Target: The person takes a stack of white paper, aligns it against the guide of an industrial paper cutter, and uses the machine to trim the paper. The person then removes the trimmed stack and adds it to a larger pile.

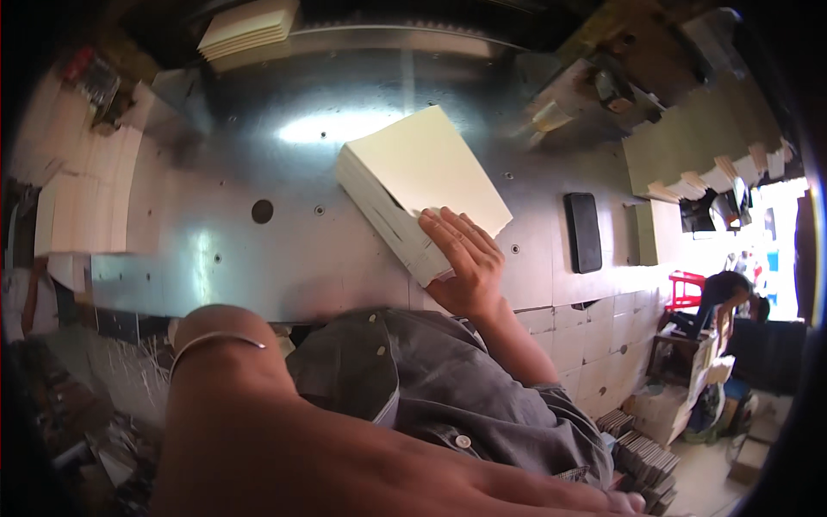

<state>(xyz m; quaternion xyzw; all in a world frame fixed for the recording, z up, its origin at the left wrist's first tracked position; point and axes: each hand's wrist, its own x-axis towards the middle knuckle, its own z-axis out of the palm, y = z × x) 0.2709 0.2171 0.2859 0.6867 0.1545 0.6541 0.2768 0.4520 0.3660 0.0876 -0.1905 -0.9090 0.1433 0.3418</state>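
Note:
A thick stack of cream paper sheets lies at an angle on a metal table, its layered side facing left and toward me. A dark gap shows between layers along that side. My right hand rests over its near right corner, fingers stretched out flat on the top sheet. The thumb is mostly hidden. My left hand, with a thin metal bangle on that arm, crosses close below the camera toward the lower right. Its fingertips are only partly visible at the lower edge, and nothing shows in it.
The metal table has several small holes. A black phone lies right of the stack. Another paper stack stands at the far left, with larger piles at right. A person sits near a red chair beyond.

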